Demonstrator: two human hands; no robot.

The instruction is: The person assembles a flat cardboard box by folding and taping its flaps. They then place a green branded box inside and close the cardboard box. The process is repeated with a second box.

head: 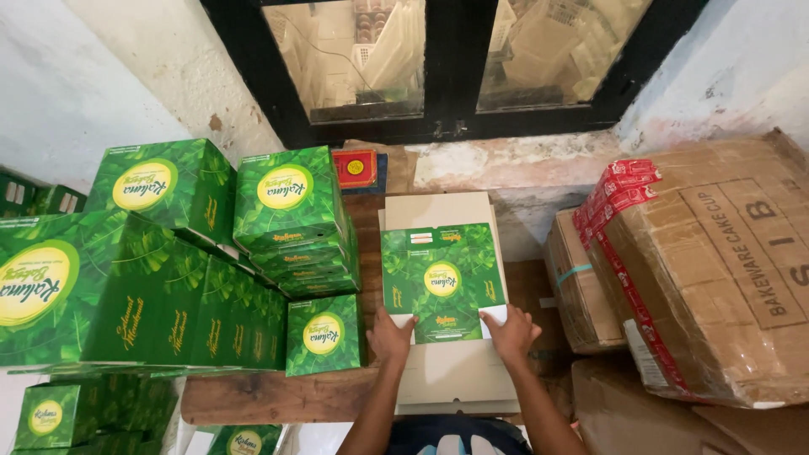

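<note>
Head view, looking down at a wooden counter (278, 396) under a black-framed window (455, 67).

Left hand (389, 339) and right hand (509, 334) both rest on the near edge of a flat, unfolded green leaf-print carton blank (442, 282). Fingers of each hand are spread narrow and press down on the blank's near corner flaps; neither hand is closed around anything. The blank lies printed side up on a stack of plain beige flat blanks (447, 371), roughly in the middle of the counter, just right of the finished boxes.

Progress, judged from the layout: a good number of boxes are already made up. Assembled green boxes (291, 219) stand stacked at left, with a small one (324, 335) just beside the left hand and a larger batch (101, 286) further left. The blank in hand is still fully flat: no side raised, no flap tucked. The beige stack beneath looks to hold several more sheets, so more folding appears to remain.

Right side: taped brown shipping cartons (716, 270), untouched. A small red tin (355, 168) sits by the window sill.
</note>
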